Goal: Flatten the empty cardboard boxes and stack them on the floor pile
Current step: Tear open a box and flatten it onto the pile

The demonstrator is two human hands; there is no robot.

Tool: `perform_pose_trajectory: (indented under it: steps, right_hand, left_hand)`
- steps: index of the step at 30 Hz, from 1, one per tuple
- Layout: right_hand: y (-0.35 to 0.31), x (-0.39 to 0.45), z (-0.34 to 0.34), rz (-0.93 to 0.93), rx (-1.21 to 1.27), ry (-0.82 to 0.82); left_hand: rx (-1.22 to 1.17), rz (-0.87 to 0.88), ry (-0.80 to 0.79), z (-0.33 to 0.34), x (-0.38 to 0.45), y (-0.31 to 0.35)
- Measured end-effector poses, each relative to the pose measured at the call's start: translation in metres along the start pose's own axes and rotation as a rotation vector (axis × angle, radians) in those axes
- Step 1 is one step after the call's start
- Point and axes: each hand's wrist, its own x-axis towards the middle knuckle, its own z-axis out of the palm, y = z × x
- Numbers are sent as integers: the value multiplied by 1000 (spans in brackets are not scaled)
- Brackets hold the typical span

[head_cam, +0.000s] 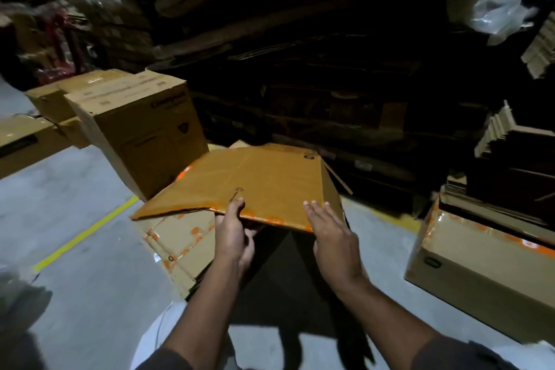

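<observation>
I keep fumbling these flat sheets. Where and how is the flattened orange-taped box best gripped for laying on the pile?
By its near long edge, from the person's side. The flattened box lies nearly level with that edge facing them; the left hand already pinches it there, and the right hand rests flat near the right corner. Two spread grips probably stop it sagging.

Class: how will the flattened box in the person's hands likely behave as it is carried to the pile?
The flattened box probably stays fairly stiff: it spans out unsupported beyond the left hand. Its loose side flap may swing. Glossy tape along the edge could feel slippery.
</observation>
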Motion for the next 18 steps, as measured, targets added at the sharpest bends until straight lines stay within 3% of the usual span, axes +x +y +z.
perform_pose_trajectory:
  steps: [10, 15, 18]
  right_hand:
    - [-39, 57, 25, -63, 67, 57]
    - [-58, 112, 56, -206, 75, 172]
    - [-68, 128, 99, -249, 25, 62]
  left_hand:
    - [-54, 73, -1, -15, 55, 48]
    - [-108, 123, 8, -26, 125, 89]
    - [-140, 53, 20, -49, 171, 106]
